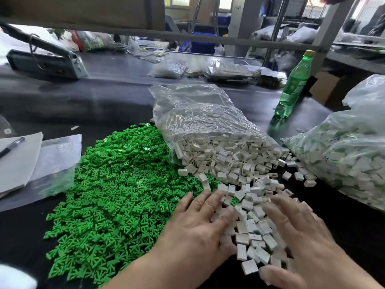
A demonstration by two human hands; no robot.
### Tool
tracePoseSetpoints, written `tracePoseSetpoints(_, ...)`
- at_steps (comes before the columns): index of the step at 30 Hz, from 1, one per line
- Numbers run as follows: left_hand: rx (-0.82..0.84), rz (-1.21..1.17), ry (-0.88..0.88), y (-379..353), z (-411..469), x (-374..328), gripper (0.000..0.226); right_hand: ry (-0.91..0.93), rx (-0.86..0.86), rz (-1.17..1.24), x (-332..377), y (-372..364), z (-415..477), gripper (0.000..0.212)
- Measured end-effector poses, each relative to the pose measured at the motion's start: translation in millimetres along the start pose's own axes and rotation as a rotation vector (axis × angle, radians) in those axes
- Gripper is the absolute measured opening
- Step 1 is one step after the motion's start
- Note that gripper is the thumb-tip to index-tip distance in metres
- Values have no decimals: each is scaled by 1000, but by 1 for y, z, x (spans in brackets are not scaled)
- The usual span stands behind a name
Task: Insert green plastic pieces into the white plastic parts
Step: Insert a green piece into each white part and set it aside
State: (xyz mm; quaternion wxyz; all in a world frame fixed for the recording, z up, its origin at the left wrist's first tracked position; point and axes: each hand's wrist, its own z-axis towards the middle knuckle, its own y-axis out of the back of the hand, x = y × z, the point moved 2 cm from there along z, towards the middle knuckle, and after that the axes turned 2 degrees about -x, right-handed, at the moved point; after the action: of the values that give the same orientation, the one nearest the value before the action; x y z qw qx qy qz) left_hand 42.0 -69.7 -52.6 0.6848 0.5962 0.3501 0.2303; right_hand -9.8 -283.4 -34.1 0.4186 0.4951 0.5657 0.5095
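1. Two loose heaps lie side by side on the dark table (104, 97): green pieces (116, 190) to the left and white parts (239, 180) to the right. The heaps touch along a ragged line.
2. The white parts spill from the mouth of a clear bag (204, 122) towards the person.
3. The left hand (200, 224) lies flat with its fingers straight and spread. It rests where green meets white and grips nothing.
4. The right hand (298, 232) is likewise flat and spread over the white parts, with the thumb low. I see nothing pinched in it.
5. I judge this to be sorting or spreading, not inserting. No green piece is lifted, and no joined pair shows among the loose parts.
6. A second bag (343, 159) at the right holds white parts with green showing through the film. These may be finished ones, which would mean some work is done.
7. Both heaps are large, so most of the job seems left.
8. Anything under the palms is hidden.
9. The right hand is blurred, so its fingertips are hard to read.
10. The second bag is cut off by the frame edge, and its film hides detail.
11. The slots in the white parts are too small to make out.
12. The far end of the table is cluttered and unclear, apart from a green bottle (293, 86).
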Motion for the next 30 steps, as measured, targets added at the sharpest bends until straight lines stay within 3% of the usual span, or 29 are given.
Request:
tracePoseSetpoints(2, -35, 2, 18, 0, 2, 3, 69, 56, -98, -100, 17, 1, -1, 115)
tracePoseSetpoints(6, -145, -17, 16, 5, -4, 6, 76, 22, -25, 19, 29, 0, 22, 107)
tracePoseSetpoints(8, -255, -45, 132, 15, -10, 21, 77, 17, -61, -2, 25, 4, 35, 107)
tracePoseSetpoints(10, -363, 75, 273, 28, -16, 43, 78, -52, -96, 16, 25, 12, 45, 107)
tracePoseSetpoints(13, -208, 316, 573, 49, -25, 81, 92, -184, -157, -98, 21, 25, 56, 105)
tracePoseSetpoints(15, -112, 389, 659, 52, -26, 91, 90, -244, -103, -128, 20, 29, 62, 108)
tracePoseSetpoints(19, -83, 332, 598, 44, -20, 79, 72, -245, 3, -22, 37, 24, 74, 92)
tracePoseSetpoints(26, -331, 8, 315, 38, -14, 60, 22, -54, -322, 172, 49, 16, 81, 28)
tracePoseSetpoints(30, -387, -19, 275, 40, -13, 59, 4, -19, -379, 280, 43, 20, 78, 17)
